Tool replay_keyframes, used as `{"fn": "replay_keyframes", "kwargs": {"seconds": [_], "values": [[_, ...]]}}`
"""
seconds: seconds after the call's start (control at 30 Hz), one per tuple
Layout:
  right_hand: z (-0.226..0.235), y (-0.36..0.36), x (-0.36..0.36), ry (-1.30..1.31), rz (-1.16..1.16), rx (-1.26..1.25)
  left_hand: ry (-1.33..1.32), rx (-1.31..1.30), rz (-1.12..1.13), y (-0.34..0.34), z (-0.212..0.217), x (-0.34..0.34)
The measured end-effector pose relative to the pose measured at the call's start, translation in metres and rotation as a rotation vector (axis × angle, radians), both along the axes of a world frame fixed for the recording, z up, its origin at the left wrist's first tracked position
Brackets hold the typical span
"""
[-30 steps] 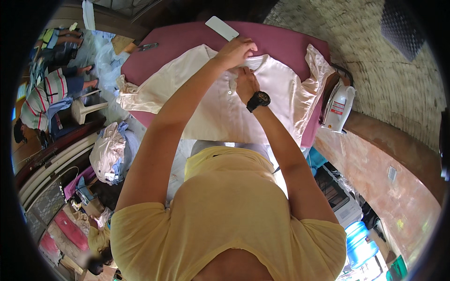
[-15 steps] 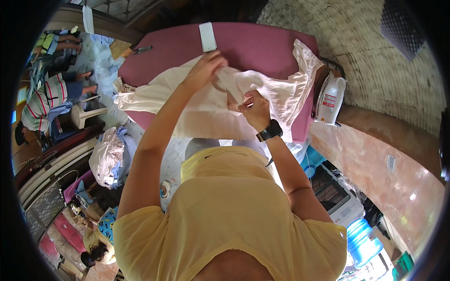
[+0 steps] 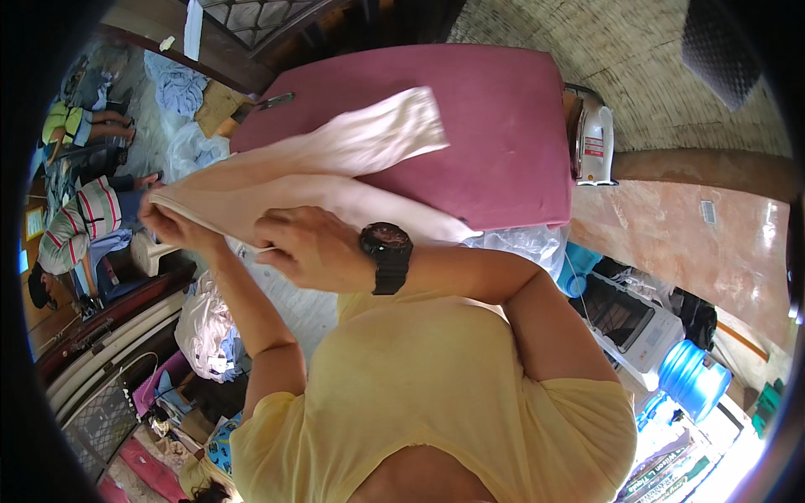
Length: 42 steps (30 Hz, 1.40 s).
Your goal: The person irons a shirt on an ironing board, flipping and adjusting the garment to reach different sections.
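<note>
A pale pink garment (image 3: 323, 151) lies across the left part of a maroon padded board (image 3: 503, 126), with two long, partly motion-blurred parts stretching right. Its left end hangs beyond the board's near left edge, where my left hand (image 3: 176, 225) is closed on it. My right hand (image 3: 309, 245), a black watch on its wrist, crosses in front of my body; its curled fingers pinch the garment's near edge, their tips partly hidden. A white iron (image 3: 595, 147) stands at the board's right end, away from both hands.
A small dark object (image 3: 277, 101) lies at the board's far left. Piled clothes (image 3: 205, 327) are at the left below my arm. A person in a striped shirt (image 3: 101, 205) sits farther left. Blue water jugs (image 3: 692, 381) and a grey-white appliance (image 3: 637, 327) stand at the lower right.
Both hands have moved left and nearer my body, drawing the garment with them. Its right end has left the board's right side. The white rectangular object on the board no longer shows.
</note>
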State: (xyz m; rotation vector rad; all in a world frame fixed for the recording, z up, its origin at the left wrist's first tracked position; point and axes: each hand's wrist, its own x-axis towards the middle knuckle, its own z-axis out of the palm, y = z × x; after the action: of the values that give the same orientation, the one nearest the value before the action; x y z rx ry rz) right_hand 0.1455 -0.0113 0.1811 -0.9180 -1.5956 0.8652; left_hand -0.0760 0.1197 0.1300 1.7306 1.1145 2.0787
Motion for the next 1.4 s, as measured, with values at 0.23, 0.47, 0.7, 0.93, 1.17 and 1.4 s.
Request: {"fn": "replay_keyframes", "kwargs": {"seconds": [0.23, 0.47, 0.7, 0.93, 1.17, 1.4], "values": [[0.020, 0.008, 0.066, -0.101, -0.376, -0.027, 0.442, -0.017, -0.308, 0.063, 0.082, 0.093], [-0.148, -0.018, 0.239, -0.135, -0.710, -0.652, 0.969, -0.277, -1.114, 0.130, -0.047, 0.305], [-0.240, -0.032, 0.275, -0.134, -0.791, -1.141, 1.228, -0.545, -1.020, 0.118, -0.174, 0.415], [-0.276, -0.059, 0.348, -0.859, -1.115, -0.576, 1.413, -0.750, -1.083, 0.132, -0.167, 0.434], [-0.219, -0.045, 0.570, -1.022, -1.381, -0.807, 1.346, -0.747, -1.070, 0.130, -0.172, 0.437], [-0.128, -0.026, 0.521, -0.760, -1.050, -0.776, 1.237, -0.683, -1.095, 0.133, -0.192, 0.418]]}}
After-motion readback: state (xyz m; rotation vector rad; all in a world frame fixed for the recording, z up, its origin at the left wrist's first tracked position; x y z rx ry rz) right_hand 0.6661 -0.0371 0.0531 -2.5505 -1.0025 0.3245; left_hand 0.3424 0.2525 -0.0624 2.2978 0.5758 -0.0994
